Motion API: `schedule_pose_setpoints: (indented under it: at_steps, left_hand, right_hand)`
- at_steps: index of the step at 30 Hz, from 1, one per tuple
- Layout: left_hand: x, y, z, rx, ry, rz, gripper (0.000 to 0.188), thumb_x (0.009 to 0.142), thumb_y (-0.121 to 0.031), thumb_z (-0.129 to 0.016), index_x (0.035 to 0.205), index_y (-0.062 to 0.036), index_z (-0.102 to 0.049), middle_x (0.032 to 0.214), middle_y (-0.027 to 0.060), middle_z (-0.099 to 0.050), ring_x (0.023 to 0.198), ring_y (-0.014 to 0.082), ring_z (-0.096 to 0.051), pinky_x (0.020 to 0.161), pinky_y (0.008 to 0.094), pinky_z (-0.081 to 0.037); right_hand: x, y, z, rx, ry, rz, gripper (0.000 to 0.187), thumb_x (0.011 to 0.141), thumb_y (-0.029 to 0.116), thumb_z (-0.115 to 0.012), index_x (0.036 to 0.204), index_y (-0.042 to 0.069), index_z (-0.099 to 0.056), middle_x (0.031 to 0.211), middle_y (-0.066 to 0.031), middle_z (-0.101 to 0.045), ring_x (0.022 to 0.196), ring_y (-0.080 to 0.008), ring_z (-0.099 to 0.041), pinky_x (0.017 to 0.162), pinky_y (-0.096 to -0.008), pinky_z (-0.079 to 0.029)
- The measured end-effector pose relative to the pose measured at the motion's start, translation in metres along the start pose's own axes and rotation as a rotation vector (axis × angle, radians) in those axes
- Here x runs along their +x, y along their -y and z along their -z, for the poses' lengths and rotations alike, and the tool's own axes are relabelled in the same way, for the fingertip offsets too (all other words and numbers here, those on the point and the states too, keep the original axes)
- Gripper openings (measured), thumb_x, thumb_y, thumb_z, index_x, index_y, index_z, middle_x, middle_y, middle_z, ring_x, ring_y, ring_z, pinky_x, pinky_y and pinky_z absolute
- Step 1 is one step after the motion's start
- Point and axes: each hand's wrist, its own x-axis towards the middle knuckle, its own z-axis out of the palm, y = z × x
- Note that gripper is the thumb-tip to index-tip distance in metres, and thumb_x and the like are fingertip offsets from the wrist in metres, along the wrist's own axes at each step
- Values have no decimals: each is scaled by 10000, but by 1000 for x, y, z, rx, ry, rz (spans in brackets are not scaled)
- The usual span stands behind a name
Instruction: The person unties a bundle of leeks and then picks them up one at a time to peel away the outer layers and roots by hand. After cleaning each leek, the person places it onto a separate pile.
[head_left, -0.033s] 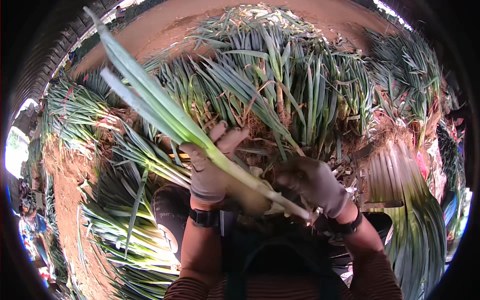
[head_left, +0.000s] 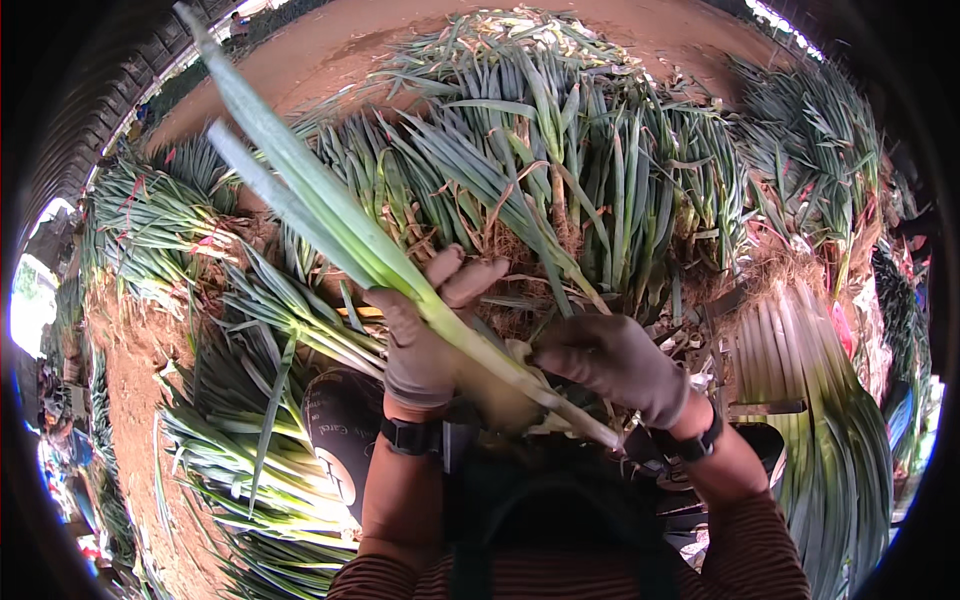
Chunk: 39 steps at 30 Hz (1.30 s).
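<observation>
One long green onion (head_left: pixel 470 340) slants across my view, its green leaves up at the far left and its pale root end down near my right wrist. My left hand (head_left: pixel 420 345) holds it: the stalk crosses the gloved palm between the thumb and the half-stretched fingers. Close beside the pale stem is my gloved right hand (head_left: pixel 620 365), its fingers curled together. Whatever those fingertips may pinch is hidden. A loose pale scrap of skin shows at the stem by them.
A bank of green onions (head_left: pixel 620 170) with roots stands ahead. Trimmed pale-stemmed ones (head_left: pixel 800 370) lie at the right on a rack, and more bunches (head_left: pixel 270 450) lie at the left by my knee. Brown ground (head_left: pixel 140 400) shows at the far left.
My right hand has shifted a little left and up along the stem. The green onion and my left hand have moved slightly to the right.
</observation>
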Motion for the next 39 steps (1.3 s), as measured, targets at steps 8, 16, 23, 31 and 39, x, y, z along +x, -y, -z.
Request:
schedule_pose_setpoints:
  at_steps: [8,16,23,31,39]
  left_hand:
    - [-5,9,-22,2,279,104,869,813,-785,-360,1263,-61,-533,1280,152,-586,1240,346,-517,1056,478,-416]
    - [-5,28,-10,-30,611,-62,495,945,-443,-529,1285,-85,-538,1372,137,-528,1333,365,-424,1110,477,-328]
    - [-5,11,-28,68,714,-51,481,900,-432,-602,1244,-95,-599,1421,180,-477,1406,351,-302,1133,490,-239]
    - [-17,10,-37,115,742,107,913,843,-795,-291,1223,-39,-634,1351,253,-516,1364,399,-361,1134,571,-116]
    - [-19,7,-40,227,539,214,903,871,-763,-260,1207,-14,-635,1349,218,-531,1313,358,-443,1119,490,-276]
  right_hand:
    - [34,-5,-23,345,257,-26,298,781,221,-715,948,-23,-678,821,-56,-658,782,-115,-575,730,-277,-468]
    - [24,-13,-23,433,322,-56,248,776,86,-700,997,-22,-665,884,-43,-667,804,-103,-593,706,-262,-481]
    - [15,-17,-27,476,388,-182,252,796,117,-706,1025,15,-683,943,-60,-676,833,-116,-620,713,-265,-502]
    - [2,-81,-54,134,693,-216,217,829,112,-629,1025,40,-690,919,-92,-680,846,-134,-656,719,-273,-516]
    - [-16,-68,-19,-36,284,-95,372,857,337,-704,1057,24,-684,881,-70,-682,893,-136,-637,772,-324,-513]
